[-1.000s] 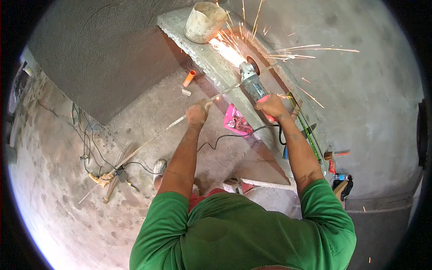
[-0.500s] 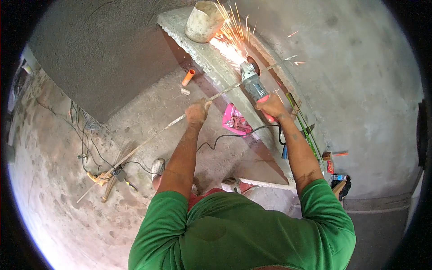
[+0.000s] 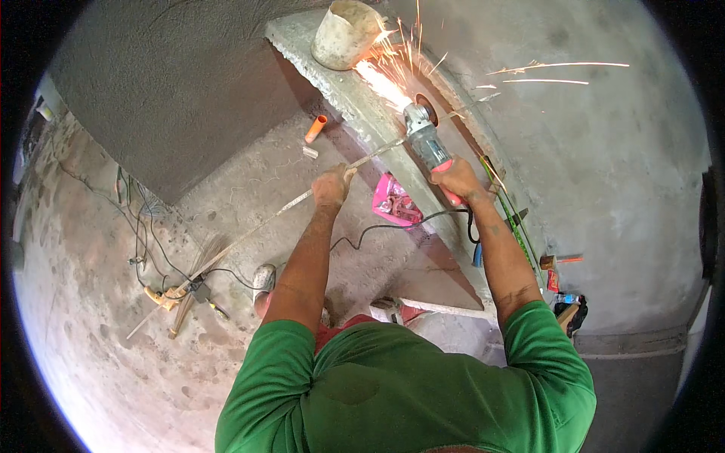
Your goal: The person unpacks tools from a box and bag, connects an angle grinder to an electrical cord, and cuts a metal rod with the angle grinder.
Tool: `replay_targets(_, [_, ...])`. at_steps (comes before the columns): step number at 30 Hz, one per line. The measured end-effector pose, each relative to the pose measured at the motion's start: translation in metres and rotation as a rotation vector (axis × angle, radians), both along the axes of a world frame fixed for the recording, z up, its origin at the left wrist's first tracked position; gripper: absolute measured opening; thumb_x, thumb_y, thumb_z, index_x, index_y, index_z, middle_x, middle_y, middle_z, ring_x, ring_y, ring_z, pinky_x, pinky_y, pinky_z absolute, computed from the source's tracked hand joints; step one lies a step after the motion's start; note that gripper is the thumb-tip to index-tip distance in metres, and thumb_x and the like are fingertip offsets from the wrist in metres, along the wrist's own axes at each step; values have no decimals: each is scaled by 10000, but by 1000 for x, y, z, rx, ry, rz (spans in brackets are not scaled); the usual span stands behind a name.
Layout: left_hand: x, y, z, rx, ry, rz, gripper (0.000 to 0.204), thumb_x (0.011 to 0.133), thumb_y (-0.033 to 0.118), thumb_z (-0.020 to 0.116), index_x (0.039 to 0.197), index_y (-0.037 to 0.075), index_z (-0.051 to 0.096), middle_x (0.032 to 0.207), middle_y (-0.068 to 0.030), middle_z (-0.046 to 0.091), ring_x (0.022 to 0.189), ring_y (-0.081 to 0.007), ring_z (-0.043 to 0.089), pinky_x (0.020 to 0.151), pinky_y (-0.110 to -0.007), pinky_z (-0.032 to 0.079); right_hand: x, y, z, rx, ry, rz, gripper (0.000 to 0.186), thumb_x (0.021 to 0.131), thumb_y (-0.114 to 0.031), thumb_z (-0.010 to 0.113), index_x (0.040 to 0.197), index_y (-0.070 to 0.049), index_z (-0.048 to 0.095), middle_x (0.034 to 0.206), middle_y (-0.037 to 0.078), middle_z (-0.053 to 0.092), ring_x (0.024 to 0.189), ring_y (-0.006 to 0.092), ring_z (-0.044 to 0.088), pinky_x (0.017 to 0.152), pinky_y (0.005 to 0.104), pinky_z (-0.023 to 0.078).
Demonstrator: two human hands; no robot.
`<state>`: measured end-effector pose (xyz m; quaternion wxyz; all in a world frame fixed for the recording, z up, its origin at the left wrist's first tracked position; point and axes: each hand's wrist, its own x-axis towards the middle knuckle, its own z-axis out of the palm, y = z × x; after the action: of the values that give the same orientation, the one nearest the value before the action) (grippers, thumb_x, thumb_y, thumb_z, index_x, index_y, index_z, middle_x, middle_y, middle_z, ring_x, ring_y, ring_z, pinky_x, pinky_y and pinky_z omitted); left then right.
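My right hand is wrapped round the red rear grip of a grey angle grinder. Its disc meets a long thin metal rod, and a bright stream of sparks shoots away toward the upper part of the view. Closed around the rod, my left hand holds it to the left of the grinder. The rod slants from the floor at lower left up across the concrete ledge. From the grinder's rear runs a black cable; the exact contact point is partly hidden by glare and the tool.
A whitish bucket stands on the ledge beside the sparks. Below the ledge lie a pink bag and an orange tube. A yellow-handled tool and tangled wires lie at left. A green strip lies at right.
The spark pattern has shifted, with long streaks now flying to the right. Both hands, the grinder and the rod stay almost where they were.
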<state>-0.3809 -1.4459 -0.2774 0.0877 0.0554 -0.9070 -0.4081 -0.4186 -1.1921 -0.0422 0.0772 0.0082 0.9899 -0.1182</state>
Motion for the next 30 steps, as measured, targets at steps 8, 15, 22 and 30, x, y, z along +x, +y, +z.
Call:
replay_targets(8, [-2, 1, -8, -6, 12, 28, 448, 1002, 542, 492, 1076, 126, 639, 1020, -142, 710, 946, -370, 687, 764, -506, 530, -1, 0, -1, 8, -44, -4, 616, 613, -340, 790, 1061, 55, 642, 983, 264, 708, 923, 383, 704, 834, 427, 545])
replay_targets(15, [-3, -1, -13, 24, 35, 0, 445, 1004, 536, 497, 1103, 127, 642, 1033, -145, 709, 956, -375, 683, 773, -499, 529, 3, -5, 3, 13, -17, 2, 625, 618, -342, 788, 1066, 63, 626, 1001, 262, 708, 930, 373, 700, 845, 426, 541])
replay_targets(22, [-2, -3, -11, 16, 52, 6, 444, 1001, 545, 497, 1134, 146, 639, 1024, -139, 716, 919, -375, 693, 751, -494, 535, 6, -12, 9, -4, -84, -40, 585, 627, -298, 790, 1054, 65, 624, 974, 244, 709, 888, 338, 704, 816, 414, 549])
replay_targets(30, [-5, 2, -12, 5, 60, 23, 429, 997, 542, 513, 1081, 144, 651, 974, -137, 720, 867, -378, 700, 717, -503, 538, -4, 5, -5, 2, -25, 7, 547, 613, -293, 788, 1046, 10, 647, 903, 179, 714, 826, 285, 686, 776, 389, 538])
